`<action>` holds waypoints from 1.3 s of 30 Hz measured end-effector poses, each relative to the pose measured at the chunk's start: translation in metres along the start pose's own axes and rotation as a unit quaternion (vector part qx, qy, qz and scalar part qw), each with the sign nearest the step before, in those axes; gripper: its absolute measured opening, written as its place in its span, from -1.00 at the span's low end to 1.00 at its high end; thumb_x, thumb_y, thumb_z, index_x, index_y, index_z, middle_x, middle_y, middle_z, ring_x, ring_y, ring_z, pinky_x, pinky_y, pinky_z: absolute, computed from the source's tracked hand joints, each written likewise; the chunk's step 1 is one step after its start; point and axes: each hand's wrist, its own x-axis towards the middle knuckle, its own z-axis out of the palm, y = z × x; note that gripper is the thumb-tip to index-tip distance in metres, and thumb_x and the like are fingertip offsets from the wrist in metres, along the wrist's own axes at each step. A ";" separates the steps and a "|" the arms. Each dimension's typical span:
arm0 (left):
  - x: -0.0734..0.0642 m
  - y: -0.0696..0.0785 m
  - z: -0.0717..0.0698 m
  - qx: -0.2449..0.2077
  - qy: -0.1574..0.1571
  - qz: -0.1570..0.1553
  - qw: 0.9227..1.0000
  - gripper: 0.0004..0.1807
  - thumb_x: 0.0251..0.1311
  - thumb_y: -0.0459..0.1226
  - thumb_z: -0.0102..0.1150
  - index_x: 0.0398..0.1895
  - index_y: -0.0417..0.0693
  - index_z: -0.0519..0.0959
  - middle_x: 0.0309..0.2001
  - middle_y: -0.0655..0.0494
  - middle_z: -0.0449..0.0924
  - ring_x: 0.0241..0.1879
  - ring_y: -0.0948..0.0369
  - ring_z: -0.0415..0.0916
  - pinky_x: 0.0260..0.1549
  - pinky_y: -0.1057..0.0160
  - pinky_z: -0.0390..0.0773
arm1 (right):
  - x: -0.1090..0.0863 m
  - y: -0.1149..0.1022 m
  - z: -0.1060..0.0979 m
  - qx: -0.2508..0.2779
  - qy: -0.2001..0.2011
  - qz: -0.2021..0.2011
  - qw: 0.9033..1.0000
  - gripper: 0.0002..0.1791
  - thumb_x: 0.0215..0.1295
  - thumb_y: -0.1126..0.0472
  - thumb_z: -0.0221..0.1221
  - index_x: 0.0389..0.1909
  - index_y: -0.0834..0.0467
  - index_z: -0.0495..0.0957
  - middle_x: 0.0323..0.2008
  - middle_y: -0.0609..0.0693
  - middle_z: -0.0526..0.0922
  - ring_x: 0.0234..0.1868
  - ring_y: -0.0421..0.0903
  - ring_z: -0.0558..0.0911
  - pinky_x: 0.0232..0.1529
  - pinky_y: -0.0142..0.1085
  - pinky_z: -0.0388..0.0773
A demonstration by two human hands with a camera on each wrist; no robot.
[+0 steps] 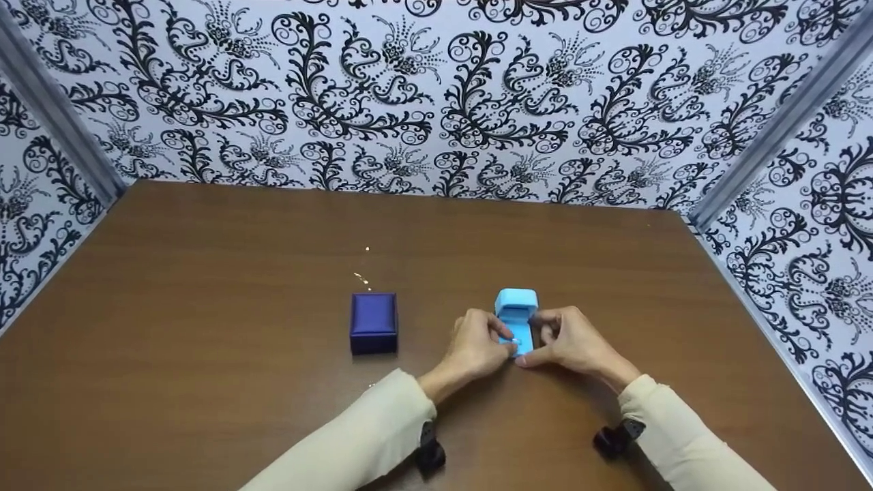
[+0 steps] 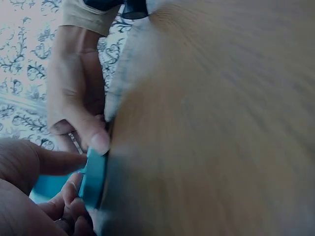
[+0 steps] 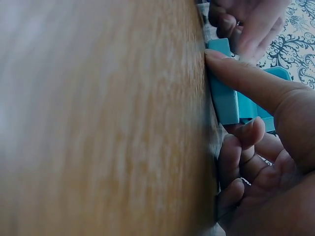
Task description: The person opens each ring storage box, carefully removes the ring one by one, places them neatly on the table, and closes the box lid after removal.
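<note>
The right hand (image 1: 573, 342) grasps the open light-blue, rounded-square box (image 1: 516, 300) upright on the brown wooden surface (image 1: 273, 239); the left hand (image 1: 474, 346) appears to pinch a tiny pale object (image 1: 516, 340) inside: firm bracing, gentle fingertips should suit

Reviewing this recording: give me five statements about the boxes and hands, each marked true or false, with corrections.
1. The light-blue box stands open. True.
2. In the head view, the purple box is left of the light-blue box. True.
3. The purple box stands open too. False: it is closed.
4. The right hand holds the light-blue box. True.
5. The left hand rests on the purple box. False: its fingertips are at a small pale item in the light-blue box.
</note>
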 end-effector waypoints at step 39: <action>0.034 0.025 -0.043 -0.044 -0.101 -0.230 0.967 -0.37 0.02 0.29 0.41 -0.60 -0.10 0.58 -0.51 0.03 0.55 -0.41 0.13 0.46 -0.43 0.17 0.34 | 0.001 0.000 0.000 0.031 -0.015 -0.012 0.999 -0.53 -0.13 0.23 0.62 -0.16 0.25 0.68 -0.71 -0.12 0.24 -0.67 -0.31 0.20 -0.60 -0.44 0.07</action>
